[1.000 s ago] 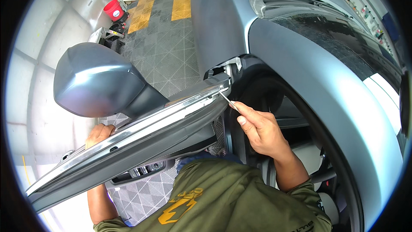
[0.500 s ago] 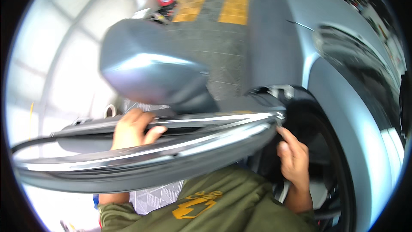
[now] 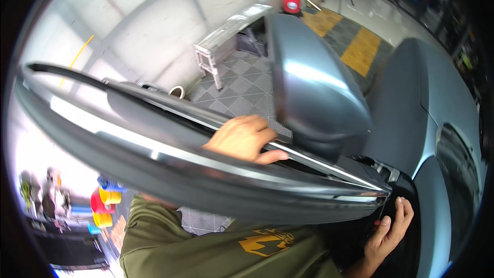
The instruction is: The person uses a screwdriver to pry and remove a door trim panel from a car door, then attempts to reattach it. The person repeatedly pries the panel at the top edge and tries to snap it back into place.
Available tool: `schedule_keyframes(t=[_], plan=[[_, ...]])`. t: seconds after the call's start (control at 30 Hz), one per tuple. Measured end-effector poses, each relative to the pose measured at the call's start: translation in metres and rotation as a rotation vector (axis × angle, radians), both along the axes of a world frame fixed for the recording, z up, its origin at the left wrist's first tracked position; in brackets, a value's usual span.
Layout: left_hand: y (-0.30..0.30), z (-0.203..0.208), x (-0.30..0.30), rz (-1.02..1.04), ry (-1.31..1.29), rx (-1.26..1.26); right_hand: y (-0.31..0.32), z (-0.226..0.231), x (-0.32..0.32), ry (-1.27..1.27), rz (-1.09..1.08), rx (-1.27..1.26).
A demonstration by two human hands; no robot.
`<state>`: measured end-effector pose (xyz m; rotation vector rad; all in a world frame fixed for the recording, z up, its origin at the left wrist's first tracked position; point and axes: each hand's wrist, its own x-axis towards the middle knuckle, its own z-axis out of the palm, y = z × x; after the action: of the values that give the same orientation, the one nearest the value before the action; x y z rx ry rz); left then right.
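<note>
An open car door with a dark window frame (image 3: 170,167) and a bright trim strip stretches across the view in front of me. My left hand (image 3: 244,139) reaches through the window opening, its fingers curled over the window sill and its thumb lying along the trim. My right hand (image 3: 388,231) is beside the door's hinge-side corner, fingers bent and slightly apart from it. A small red bit (image 3: 376,222) shows by the right thumb; what it belongs to is hidden. A blue-grey side mirror (image 3: 321,82) stands just beyond my left hand.
The car's blue-grey fender (image 3: 435,216) and windscreen (image 3: 460,170) are on the right. Against the pale wall stands a whitish bench (image 3: 226,33). Farther off is a red bucket (image 3: 291,1). Several coloured buckets, one yellow (image 3: 110,196), stand at the lower left.
The view has swung left, so the door, mirror and both hands appear farther right. My right fingers have come away from the door corner. My left hand stays on the sill.
</note>
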<state>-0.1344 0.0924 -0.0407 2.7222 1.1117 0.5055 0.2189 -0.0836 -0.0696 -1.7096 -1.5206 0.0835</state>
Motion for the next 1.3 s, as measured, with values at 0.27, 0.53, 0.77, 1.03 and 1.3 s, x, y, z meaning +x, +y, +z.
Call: schedule_keyframes(t=[0.27, 0.53, 0.77, 1.03, 1.3], plan=[[-0.009, 0.003, -0.003, -0.07, -0.231, 0.162, 0.031, 0.011, -0.024, -0.147, 0.197, 0.082], [0.004, -0.019, -0.004, 0.07, -0.017, -0.13, 0.007, 0.015, -0.051, -0.219, 0.083, 0.243], [-0.006, 0.002, -0.008, 0.122, 0.074, -0.143, -0.029, 0.009, -0.15, 0.03, 0.354, 0.32], [-0.098, -0.039, -0.101, -0.218, -0.709, 0.287, -0.042, -0.016, -0.261, -0.015, 0.367, 0.11], [-0.225, -0.173, -0.419, 0.401, -0.564, -0.341, 0.035, -0.007, -0.473, -0.097, 0.484, 0.141]])
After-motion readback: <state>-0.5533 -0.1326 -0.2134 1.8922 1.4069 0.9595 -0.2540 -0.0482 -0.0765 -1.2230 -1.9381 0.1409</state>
